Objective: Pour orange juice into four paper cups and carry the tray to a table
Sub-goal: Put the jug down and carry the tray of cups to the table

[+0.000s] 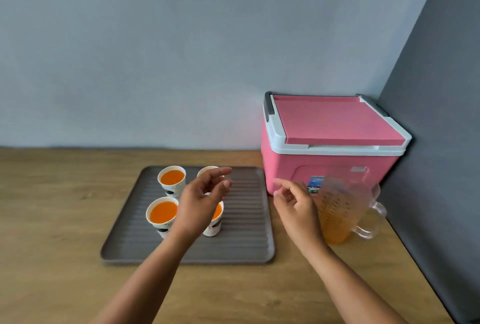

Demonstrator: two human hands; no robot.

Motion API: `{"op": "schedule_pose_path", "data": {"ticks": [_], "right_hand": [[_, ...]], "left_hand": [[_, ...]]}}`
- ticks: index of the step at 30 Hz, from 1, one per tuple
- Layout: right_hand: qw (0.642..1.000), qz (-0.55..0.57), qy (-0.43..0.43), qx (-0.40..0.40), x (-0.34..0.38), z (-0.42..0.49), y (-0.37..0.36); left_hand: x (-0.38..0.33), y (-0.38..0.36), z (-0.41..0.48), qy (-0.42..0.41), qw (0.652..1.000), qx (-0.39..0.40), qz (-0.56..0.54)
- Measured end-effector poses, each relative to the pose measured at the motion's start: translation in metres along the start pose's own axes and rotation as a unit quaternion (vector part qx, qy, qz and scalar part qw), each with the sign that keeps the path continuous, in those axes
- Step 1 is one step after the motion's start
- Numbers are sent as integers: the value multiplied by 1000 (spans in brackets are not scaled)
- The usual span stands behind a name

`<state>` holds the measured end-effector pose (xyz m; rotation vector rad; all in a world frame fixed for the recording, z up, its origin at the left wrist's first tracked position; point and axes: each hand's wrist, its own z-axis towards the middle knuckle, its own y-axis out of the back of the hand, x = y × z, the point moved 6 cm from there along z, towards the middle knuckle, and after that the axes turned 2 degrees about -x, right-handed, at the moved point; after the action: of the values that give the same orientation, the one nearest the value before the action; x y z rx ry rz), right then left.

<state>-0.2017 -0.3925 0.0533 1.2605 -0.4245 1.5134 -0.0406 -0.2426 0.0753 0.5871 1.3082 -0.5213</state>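
A grey ribbed tray (244,235) lies on the wooden counter. On it stand several white paper cups with orange juice: one at the back left (172,178), one at the front left (163,213). Two more cups (217,219) are partly hidden behind my left hand (201,201), which hovers over the tray with loose fingers and holds nothing. My right hand (296,206) hangs empty between the tray and a clear plastic pitcher (342,212), whose lower part holds juice.
A pink cooler box (330,142) with a white rim stands in the back right corner behind the pitcher. A dark grey wall (441,142) bounds the counter on the right. Bare wood counter (52,206) lies left of the tray.
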Motion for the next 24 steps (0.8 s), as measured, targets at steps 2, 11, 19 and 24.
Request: {"op": "schedule_pose_path", "data": {"ticks": [2, 11, 19, 24], "right_hand": [[997, 14, -56, 56, -10, -5, -33], [940, 7, -201, 276, -55, -47, -137], [952, 44, -204, 223, -65, -62, -177], [965, 35, -209, 154, -72, -62, -185]], "left_hand": [[8, 44, -3, -9, 998, -53, 20], [117, 156, -22, 125, 977, -74, 155], [167, 138, -14, 127, 983, 6, 131], [169, 134, -6, 114, 984, -8, 138]]}}
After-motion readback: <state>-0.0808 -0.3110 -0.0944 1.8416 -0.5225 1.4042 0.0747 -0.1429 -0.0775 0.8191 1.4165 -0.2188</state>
